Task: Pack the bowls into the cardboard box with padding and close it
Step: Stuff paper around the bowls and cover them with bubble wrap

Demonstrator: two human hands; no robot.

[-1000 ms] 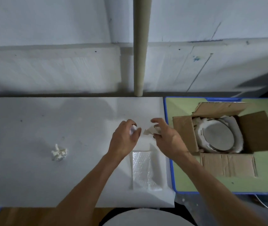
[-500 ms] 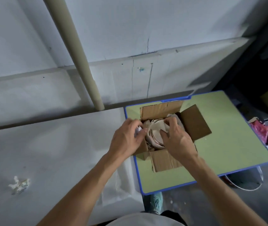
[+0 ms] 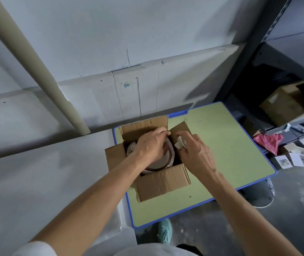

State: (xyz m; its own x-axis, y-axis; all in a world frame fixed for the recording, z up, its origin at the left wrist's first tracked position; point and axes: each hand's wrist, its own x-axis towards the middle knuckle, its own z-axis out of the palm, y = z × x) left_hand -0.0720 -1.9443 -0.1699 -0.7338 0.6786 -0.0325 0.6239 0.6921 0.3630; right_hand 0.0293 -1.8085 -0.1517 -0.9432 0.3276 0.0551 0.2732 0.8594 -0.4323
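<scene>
inside the cardboard box (image 3: 163, 182), left hand (image 3: 152, 145) presses bowls (image 3: 163, 159); right fingers (image 3: 184, 134) pinch padding (image 3: 179, 145).

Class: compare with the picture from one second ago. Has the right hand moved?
Yes. The right hand left the white table and now reaches over the cardboard box on the green table.

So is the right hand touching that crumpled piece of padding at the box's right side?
Touching. The head view shows the right hand with its fingers closed around the pale padding piece, pinched at the cardboard box's right inner edge.
</scene>
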